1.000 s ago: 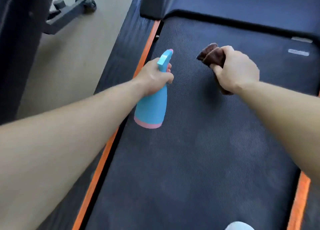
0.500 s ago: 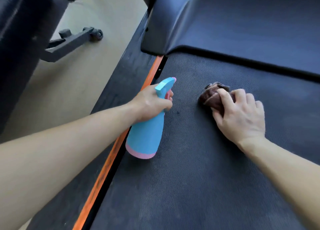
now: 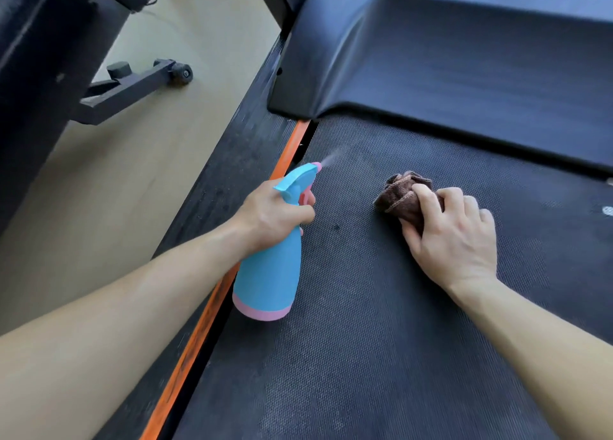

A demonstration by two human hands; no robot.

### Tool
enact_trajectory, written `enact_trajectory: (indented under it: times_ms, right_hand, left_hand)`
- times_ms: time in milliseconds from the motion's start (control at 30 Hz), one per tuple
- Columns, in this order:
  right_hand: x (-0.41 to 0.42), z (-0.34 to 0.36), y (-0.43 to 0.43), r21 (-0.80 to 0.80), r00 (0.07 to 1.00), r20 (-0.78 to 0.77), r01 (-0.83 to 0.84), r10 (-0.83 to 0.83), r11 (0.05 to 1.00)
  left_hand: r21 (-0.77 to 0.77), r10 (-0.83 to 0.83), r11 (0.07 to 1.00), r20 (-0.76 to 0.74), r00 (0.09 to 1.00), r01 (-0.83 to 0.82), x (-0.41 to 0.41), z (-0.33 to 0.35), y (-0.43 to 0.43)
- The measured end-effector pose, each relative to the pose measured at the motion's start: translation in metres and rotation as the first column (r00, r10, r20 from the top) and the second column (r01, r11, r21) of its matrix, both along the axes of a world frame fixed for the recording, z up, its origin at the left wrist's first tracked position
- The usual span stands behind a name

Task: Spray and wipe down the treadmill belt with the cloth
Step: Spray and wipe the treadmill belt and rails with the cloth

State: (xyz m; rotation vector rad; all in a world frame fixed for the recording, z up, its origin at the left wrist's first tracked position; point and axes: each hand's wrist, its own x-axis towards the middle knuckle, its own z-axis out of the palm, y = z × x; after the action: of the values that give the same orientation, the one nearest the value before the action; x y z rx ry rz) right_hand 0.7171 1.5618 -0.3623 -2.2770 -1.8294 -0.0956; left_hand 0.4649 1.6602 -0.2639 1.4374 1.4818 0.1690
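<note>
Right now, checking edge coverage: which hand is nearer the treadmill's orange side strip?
Left. The left hand, gripping the blue plastic spray bottle, is at the orange strip; the right hand holds the brown cloth well to its right.

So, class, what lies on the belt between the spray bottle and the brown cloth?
In the head view, only bare textured belt lies between the spray bottle and the cloth, save one small dark spot.

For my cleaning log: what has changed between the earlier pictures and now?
The right hand lowered the brown cloth onto the treadmill belt and now presses it there. A fine mist now leaves the nozzle of the spray bottle. Unchanged: the left hand grips the bottle, the right hand holds the cloth.
</note>
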Motion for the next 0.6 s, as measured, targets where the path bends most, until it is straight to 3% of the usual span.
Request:
enact_trajectory:
  times_ms: [100, 233, 400, 500, 600]
  right_hand:
    - [-0.004, 0.005, 0.001, 0.027, 0.993, -0.091, 0.083, -0.08, 0.996]
    - [-0.021, 0.019, 0.035, 0.066, 0.984, -0.153, 0.106, -0.095, 0.992]
    - [-0.045, 0.025, 0.139, -0.086, 0.976, -0.174, 0.119, -0.133, 0.989]
    - [-0.066, 0.018, 0.137, -0.118, 0.996, -0.075, 0.046, -0.055, 0.992]
    - [-0.086, 0.01, 0.076, -0.017, 0.984, 0.013, -0.178, 0.178, 0.984]
  left_hand:
    - [-0.031, -0.023, 0.999, 0.013, 1.0, 0.023, -0.008, -0.003, -0.007]
    - [-0.056, 0.033, 0.998, 0.203, 0.979, -0.022, -0.018, -0.004, -0.01]
    - [-0.037, 0.098, 0.995, 0.217, 0.971, -0.092, -0.03, -0.007, -0.003]
    - [-0.008, 0.102, 0.995, 0.219, 0.97, -0.103, -0.037, -0.009, 0.0]
    - [-0.005, 0.13, 0.991, 0.205, 0.97, -0.132, -0.043, -0.008, 0.002]
